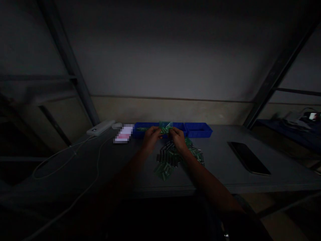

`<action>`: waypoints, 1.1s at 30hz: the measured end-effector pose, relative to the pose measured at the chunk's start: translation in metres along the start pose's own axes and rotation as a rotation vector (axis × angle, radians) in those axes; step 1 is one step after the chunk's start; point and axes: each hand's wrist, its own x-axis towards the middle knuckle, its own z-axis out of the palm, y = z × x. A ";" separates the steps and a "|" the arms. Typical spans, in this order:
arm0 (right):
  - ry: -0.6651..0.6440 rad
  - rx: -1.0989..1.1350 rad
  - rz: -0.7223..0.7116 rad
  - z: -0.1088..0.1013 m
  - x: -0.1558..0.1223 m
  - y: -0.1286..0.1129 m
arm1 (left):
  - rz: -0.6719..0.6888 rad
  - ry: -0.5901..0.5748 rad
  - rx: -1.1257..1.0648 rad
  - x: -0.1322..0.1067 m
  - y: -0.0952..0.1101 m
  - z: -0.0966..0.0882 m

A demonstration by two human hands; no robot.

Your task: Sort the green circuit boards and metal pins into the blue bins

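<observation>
Between my two hands is a small green-tinted clear plastic bag (165, 127) with small pieces inside. My left hand (151, 138) pinches its left side, and my right hand (177, 136) is closed on its right side. Below them on the table lies a pile of small metal cylinder-like pieces (167, 157), partly hidden by my right forearm. Another green plastic bag (164, 170) with pieces in it rests at the front of the pile. Behind my hands stand blue bins (139, 134), the left ones partly covered by my hands and the bag.
A blue bin (199, 134) stands at the back right of the others. On the right lies a dark phone (248, 158). At the left are a lit, blurred-out screen (124, 134), a white power strip or charger (101, 128) and a white cable (97, 164). Metal frame posts (82, 90) flank the table.
</observation>
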 end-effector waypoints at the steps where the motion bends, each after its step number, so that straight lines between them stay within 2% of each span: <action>1: -0.002 -0.001 -0.005 0.000 0.000 -0.001 | 0.028 -0.014 0.031 0.001 0.000 -0.002; 4: -0.036 -0.013 -0.024 -0.003 0.001 -0.004 | 0.090 -0.046 0.127 0.004 -0.002 -0.006; 7: -0.094 -0.045 -0.014 -0.008 0.002 -0.007 | 0.081 -0.091 0.191 0.006 -0.002 -0.009; 12: -0.090 -0.041 -0.017 -0.015 0.005 -0.009 | 0.127 -0.285 0.295 0.004 0.003 -0.013; 15: -0.117 -0.024 -0.021 -0.018 0.007 -0.008 | 0.184 -0.338 0.369 0.003 0.008 -0.015; 20: -0.188 -0.019 0.007 -0.022 0.011 -0.008 | 0.293 -0.317 0.431 0.007 0.013 -0.018; 26: -0.104 0.187 -0.068 -0.018 0.009 -0.010 | 0.298 -0.256 0.484 0.008 0.014 -0.018; 33: -0.147 0.028 -0.048 -0.017 0.008 -0.011 | 0.281 -0.158 0.420 0.006 0.013 -0.016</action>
